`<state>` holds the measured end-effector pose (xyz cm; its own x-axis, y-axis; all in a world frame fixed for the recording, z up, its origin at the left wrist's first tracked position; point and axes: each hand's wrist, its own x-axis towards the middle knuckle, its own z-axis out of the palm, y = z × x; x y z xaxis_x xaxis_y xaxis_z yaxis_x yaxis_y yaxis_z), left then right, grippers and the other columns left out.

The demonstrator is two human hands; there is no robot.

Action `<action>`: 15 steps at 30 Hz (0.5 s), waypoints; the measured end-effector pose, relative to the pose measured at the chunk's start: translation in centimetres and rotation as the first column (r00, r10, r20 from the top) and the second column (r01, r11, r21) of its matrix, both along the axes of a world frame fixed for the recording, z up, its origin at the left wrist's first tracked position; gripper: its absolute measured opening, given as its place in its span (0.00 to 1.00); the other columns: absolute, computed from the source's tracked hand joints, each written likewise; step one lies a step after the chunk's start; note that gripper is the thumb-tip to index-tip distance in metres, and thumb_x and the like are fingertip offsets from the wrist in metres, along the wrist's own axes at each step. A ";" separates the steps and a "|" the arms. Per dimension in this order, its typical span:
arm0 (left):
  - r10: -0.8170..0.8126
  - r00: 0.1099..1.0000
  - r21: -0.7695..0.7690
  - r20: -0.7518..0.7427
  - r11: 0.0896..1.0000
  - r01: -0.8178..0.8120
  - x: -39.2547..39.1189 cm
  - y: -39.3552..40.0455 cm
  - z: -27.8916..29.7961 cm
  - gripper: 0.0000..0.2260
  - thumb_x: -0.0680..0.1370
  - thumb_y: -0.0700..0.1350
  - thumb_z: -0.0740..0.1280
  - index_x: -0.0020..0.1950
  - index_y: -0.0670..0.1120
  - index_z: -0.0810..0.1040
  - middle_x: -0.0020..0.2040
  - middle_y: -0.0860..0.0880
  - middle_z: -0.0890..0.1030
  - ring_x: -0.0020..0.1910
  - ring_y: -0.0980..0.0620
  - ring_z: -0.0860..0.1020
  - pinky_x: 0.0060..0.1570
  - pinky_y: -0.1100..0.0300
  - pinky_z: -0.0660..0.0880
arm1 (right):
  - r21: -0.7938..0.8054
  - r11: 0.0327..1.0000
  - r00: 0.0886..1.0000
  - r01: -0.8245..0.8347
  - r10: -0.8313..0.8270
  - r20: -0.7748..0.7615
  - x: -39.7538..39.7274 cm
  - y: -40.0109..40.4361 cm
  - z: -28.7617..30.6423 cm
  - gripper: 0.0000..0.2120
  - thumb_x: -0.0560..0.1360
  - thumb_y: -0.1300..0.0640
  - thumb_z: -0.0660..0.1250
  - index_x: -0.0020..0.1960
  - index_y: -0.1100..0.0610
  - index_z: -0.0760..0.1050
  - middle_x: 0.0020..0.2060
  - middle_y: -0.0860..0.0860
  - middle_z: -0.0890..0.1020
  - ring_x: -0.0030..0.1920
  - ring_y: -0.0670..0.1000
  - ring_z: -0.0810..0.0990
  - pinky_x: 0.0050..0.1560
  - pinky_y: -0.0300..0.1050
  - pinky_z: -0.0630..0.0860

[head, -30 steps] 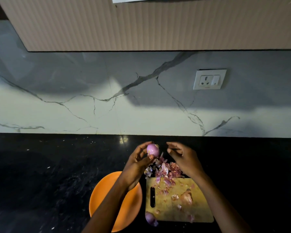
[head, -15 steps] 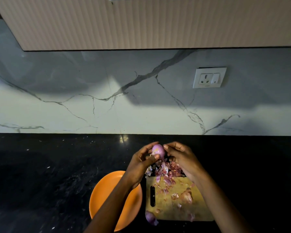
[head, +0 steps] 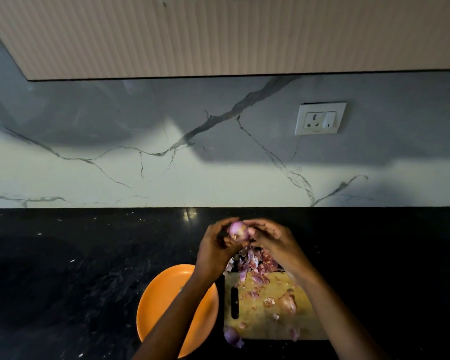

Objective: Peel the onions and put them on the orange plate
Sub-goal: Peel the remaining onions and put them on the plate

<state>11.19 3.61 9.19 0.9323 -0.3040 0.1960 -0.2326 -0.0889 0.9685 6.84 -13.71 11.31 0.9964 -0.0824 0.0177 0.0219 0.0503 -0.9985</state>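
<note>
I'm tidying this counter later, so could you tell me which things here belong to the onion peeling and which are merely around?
Part of the job:
- onion in hand, held by left hand and right hand
- orange plate
- unpeeled onion
- cutting board
- peel pile
- onion at board corner

Just around:
- wall socket
- black counter

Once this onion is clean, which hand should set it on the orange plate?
Left, probably. The left hand already cradles the onion and its arm crosses the orange plate. The right hand only picks at skin, over the cutting board.
</note>
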 end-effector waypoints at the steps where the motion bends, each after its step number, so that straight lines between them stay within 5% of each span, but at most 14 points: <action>1: -0.007 1.000 0.015 0.011 1.000 0.007 0.1 0.0 -0.1 0.25 0.69 0.45 0.80 0.65 0.50 0.78 0.59 0.46 0.79 0.57 0.48 0.82 0.54 0.46 0.81 | -0.001 1.000 1.000 0.001 -0.001 0.000 0.2 -0.1 -0.1 0.12 0.78 0.62 0.69 0.61 0.59 0.80 0.56 0.53 0.85 0.58 0.53 0.83 0.55 0.47 0.82; 5: 0.038 0.999 0.044 0.038 0.998 -0.040 0.2 0.2 0.0 0.25 0.69 0.40 0.80 0.62 0.55 0.78 0.57 0.49 0.79 0.54 0.52 0.82 0.52 0.51 0.82 | -0.075 0.997 0.999 0.020 -0.018 0.030 0.2 -0.2 0.0 0.11 0.74 0.61 0.74 0.56 0.58 0.82 0.52 0.51 0.86 0.56 0.51 0.84 0.59 0.47 0.81; 15: 0.115 0.984 0.063 0.138 0.990 -0.125 -0.4 -0.3 -0.1 0.24 0.69 0.42 0.81 0.60 0.54 0.77 0.56 0.50 0.79 0.53 0.53 0.82 0.47 0.60 0.82 | -0.219 0.962 0.985 0.164 -0.147 0.092 0.7 1.0 -1.1 0.02 0.76 0.60 0.73 0.47 0.54 0.82 0.42 0.48 0.86 0.47 0.45 0.84 0.48 0.37 0.78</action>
<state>10.82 3.33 9.12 0.9297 -0.2092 0.3030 -0.3429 -0.1919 0.9196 7.55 -12.71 10.20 0.9668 -0.2221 0.1264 0.0856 -0.1848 -0.9790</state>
